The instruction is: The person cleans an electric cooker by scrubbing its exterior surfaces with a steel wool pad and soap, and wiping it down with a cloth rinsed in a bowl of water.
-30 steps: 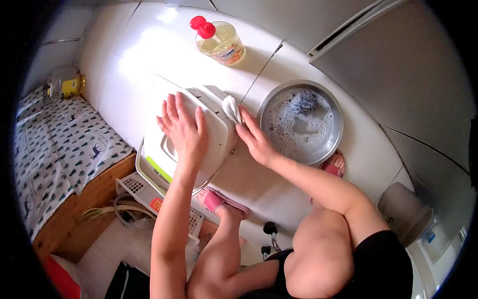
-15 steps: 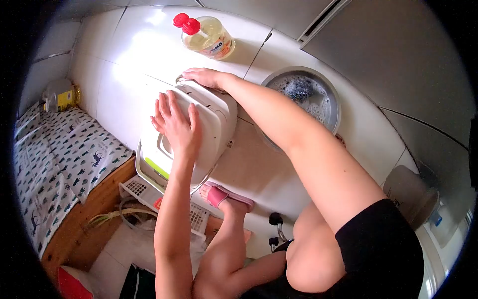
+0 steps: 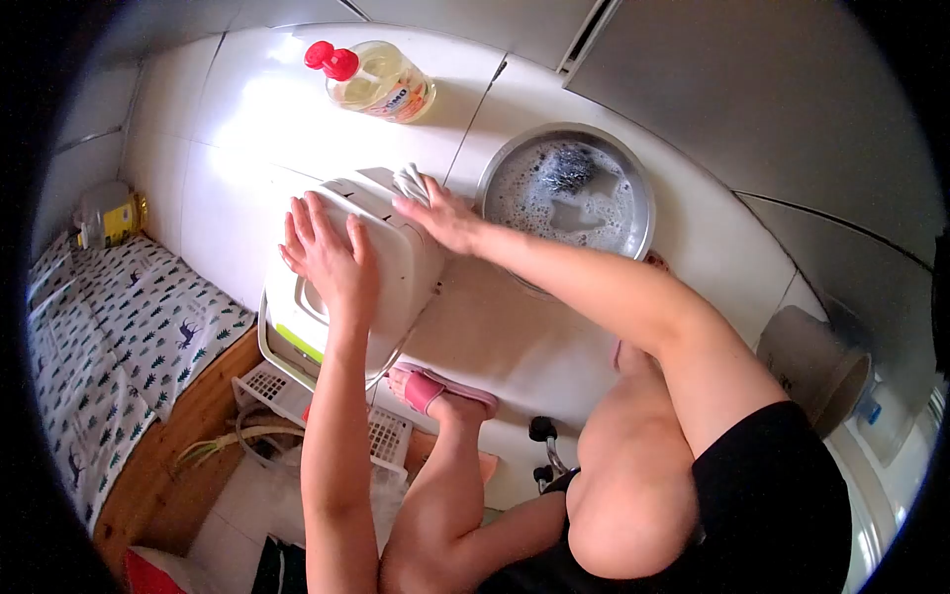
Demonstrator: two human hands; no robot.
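Had the left hand (image 3: 334, 261) spread on the pale face of a white container (image 3: 394, 282), palm down, fingers extended and grasping nothing. Pinched a bunched white cloth (image 3: 408, 184) between thumb and fingers of the right hand (image 3: 447, 220), at the container's edge towards a round metal basin (image 3: 644, 198). Could not tell how much of the edge lay under the cloth. Found the container on the tiled floor (image 3: 495, 332), between the basin on the right and a tree-and-deer patterned sheet (image 3: 129, 337) on the left; could not tell whether upright or on its side. Noted a green strip (image 3: 299, 343) on it, near a thin white loop (image 3: 263, 337). Saw sudsy water in the basin, with a dark scrubber (image 3: 569, 170) in its far part. Saw a clear bottle (image 3: 386, 87) of yellowish liquid, red-capped, standing beyond the container, well apart from both hands. Noticed also a white perforated basket (image 3: 388, 436) partly behind the left forearm, and a pink slipper (image 3: 426, 390) near the container.
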